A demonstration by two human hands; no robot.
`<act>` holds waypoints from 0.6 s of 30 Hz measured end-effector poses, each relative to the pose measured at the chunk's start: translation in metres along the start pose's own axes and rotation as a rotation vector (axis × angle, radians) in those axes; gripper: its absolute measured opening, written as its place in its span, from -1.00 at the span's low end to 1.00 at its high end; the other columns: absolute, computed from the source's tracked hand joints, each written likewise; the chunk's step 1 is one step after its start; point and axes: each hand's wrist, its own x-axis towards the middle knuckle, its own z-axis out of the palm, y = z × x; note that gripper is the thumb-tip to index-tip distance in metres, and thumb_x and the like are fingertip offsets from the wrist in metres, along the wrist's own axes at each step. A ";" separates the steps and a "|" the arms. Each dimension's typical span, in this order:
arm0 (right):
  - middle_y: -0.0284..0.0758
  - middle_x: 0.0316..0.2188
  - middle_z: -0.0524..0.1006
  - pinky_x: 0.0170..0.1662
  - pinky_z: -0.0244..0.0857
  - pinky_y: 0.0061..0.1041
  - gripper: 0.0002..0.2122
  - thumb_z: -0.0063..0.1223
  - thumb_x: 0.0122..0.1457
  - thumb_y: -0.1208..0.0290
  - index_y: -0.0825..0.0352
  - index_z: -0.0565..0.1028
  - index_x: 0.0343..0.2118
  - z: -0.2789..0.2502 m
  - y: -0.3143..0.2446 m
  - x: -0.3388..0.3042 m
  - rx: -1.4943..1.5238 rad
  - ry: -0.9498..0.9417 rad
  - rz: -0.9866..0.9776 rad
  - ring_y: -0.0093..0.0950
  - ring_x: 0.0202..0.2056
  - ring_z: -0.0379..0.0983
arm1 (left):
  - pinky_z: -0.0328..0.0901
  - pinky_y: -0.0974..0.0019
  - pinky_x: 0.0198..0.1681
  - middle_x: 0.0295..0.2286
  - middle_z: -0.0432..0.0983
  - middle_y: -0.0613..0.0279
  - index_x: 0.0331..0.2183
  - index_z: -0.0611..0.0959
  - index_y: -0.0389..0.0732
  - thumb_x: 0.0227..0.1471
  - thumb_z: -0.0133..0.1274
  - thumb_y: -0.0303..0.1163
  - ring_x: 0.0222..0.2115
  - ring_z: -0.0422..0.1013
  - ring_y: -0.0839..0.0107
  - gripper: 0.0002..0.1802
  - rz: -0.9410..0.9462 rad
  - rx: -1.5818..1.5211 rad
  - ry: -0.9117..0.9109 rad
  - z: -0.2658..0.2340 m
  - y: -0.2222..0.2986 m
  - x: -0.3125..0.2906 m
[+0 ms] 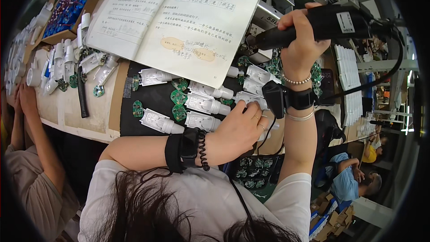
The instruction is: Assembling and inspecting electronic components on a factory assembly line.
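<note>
My right hand (298, 47) is wrapped around a black electric screwdriver (333, 26), held raised with its tip toward the left. A cable runs from its rear end. My left hand (242, 128) is closed, its curled fingers over a white plastic housing (251, 98); the exact fingertip contact is partly hidden. Several similar white housings (204, 104) lie in rows on a black mat (129, 128), some with green circuit boards (178, 98) at their ends. An open printed book (192, 31) covers the far part of the mat.
At the far left, a cardboard box (97, 4) holds blue parts near more white housings (58, 63). Another person's hands (27, 96) rest at the table's left edge. Circuit boards fill a dark tray (255, 170) below my hands. White strips (350, 85) stand stacked at right.
</note>
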 end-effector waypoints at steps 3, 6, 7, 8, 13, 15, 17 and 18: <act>-0.33 -0.65 0.38 -0.34 0.27 -0.56 -0.84 -0.10 0.03 0.60 0.51 0.32 -0.30 0.001 -0.011 -0.011 0.083 -0.027 0.068 -0.51 -0.61 0.34 | 0.10 0.26 -0.12 -0.16 0.38 -0.03 -0.18 0.43 -0.32 -0.28 0.21 -0.02 -0.08 0.22 0.21 -0.30 -0.021 0.000 0.012 0.004 -0.003 0.001; -0.32 -0.62 0.36 -0.34 0.25 -0.51 -0.77 -0.13 0.04 0.58 0.46 0.28 -0.21 -0.003 -0.022 -0.026 0.078 -0.012 0.101 -0.50 -0.60 0.29 | 0.06 0.24 -0.10 -0.28 0.43 0.03 -0.21 0.45 -0.34 -0.24 0.16 0.00 -0.10 0.20 0.18 -0.34 -0.007 0.008 0.051 0.008 -0.003 0.003; -0.32 -0.62 0.36 -0.34 0.25 -0.51 -0.77 -0.13 0.04 0.58 0.46 0.28 -0.21 -0.007 -0.026 -0.028 0.076 -0.013 0.107 -0.50 -0.60 0.29 | 0.06 0.24 -0.09 -0.26 0.43 0.00 -0.20 0.45 -0.35 -0.23 0.15 0.03 -0.09 0.20 0.17 -0.31 -0.014 0.035 0.007 0.005 -0.001 0.005; -0.32 -0.62 0.34 -0.35 0.23 -0.49 -0.75 -0.14 0.03 0.57 0.44 0.27 -0.18 -0.013 -0.032 -0.026 0.118 -0.010 0.090 -0.50 -0.60 0.27 | 0.06 0.24 -0.09 -0.24 0.42 -0.03 -0.19 0.45 -0.35 -0.22 0.14 0.06 -0.09 0.20 0.17 -0.29 -0.020 0.062 -0.037 0.002 0.001 0.007; -0.32 -0.62 0.28 -0.38 0.18 -0.43 -0.68 -0.16 0.03 0.52 0.39 0.22 -0.11 -0.038 -0.047 -0.025 0.168 0.045 0.080 -0.49 -0.60 0.20 | 0.09 0.27 -0.11 0.00 0.23 -0.31 -0.17 0.43 -0.34 -0.23 0.12 0.15 -0.04 0.21 0.16 -0.22 -0.045 0.078 -0.052 0.003 -0.004 0.021; -0.33 -0.63 0.26 -0.39 0.17 -0.43 -0.67 -0.16 0.03 0.50 0.39 0.21 -0.10 -0.046 -0.047 -0.029 0.156 0.067 0.094 -0.49 -0.60 0.19 | 0.09 0.27 -0.11 -0.01 0.23 -0.31 -0.18 0.43 -0.34 -0.24 0.12 0.15 -0.03 0.20 0.16 -0.23 -0.032 0.050 -0.046 0.009 -0.006 0.026; -0.32 -0.62 0.28 -0.39 0.17 -0.44 -0.65 -0.13 0.03 0.48 0.37 0.21 -0.09 -0.054 -0.041 -0.039 0.174 0.029 0.113 -0.49 -0.60 0.20 | 0.09 0.27 -0.11 -0.01 0.23 -0.33 -0.19 0.43 -0.34 -0.24 0.13 0.14 -0.02 0.19 0.14 -0.23 -0.013 -0.005 -0.028 0.017 -0.008 0.029; -0.31 -0.62 0.28 -0.39 0.17 -0.44 -0.65 -0.12 0.03 0.47 0.37 0.21 -0.08 -0.057 -0.038 -0.043 0.184 0.010 0.122 -0.49 -0.61 0.21 | 0.09 0.27 -0.11 -0.01 0.23 -0.33 -0.19 0.43 -0.34 -0.24 0.13 0.14 -0.02 0.19 0.14 -0.23 -0.013 -0.002 -0.030 0.020 -0.009 0.030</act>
